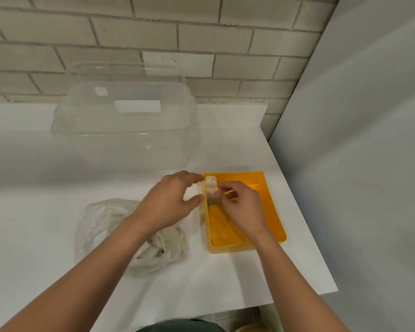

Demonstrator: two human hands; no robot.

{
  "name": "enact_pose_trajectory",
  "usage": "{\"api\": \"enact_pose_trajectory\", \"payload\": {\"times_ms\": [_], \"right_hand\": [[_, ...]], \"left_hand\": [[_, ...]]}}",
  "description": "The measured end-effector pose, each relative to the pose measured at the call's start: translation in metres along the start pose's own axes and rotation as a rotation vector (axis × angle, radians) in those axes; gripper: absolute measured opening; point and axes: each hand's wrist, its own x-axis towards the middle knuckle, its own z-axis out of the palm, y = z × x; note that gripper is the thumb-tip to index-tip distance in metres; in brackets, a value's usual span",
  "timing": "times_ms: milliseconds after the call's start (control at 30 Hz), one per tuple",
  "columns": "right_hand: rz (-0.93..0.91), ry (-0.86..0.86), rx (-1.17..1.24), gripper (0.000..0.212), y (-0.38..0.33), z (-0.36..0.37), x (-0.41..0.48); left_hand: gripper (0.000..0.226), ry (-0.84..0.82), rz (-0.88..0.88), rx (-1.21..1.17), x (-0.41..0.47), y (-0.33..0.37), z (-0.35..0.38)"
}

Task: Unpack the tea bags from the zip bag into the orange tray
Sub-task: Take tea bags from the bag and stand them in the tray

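Orange smooth plastic forms the rectangular tray (271, 212) on the white table (34, 188). Pale, papery tea bags (211, 188) sit over its far left corner, gripped by the curled fingers of the left hand (170, 200) and pinched by the right hand (242, 207). The crumpled clear zip bag (101, 224) lies just left.

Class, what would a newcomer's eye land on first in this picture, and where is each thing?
The bright orange tray on the right of the white counter stands out first. Over its left rim, the left hand and right hand pinch a small pale zip bag. A large clear tub sits behind, by the brick wall.
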Motion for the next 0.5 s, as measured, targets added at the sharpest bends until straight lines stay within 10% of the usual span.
{"api": "enact_pose_trajectory", "payload": {"times_ms": [267,500], "right_hand": [[-0.51,0.108,0.144,0.014,-0.079,0.039,-0.064],[-0.623,-0.26,-0.247,0.024,-0.09,0.099,-0.087]], "left_hand": [[0.019,0.545,-0.012,0.075,-0.086,-0.058,-0.038],[0.02,0.442,0.027,0.246,-0.123,-0.12,-0.017]]}}
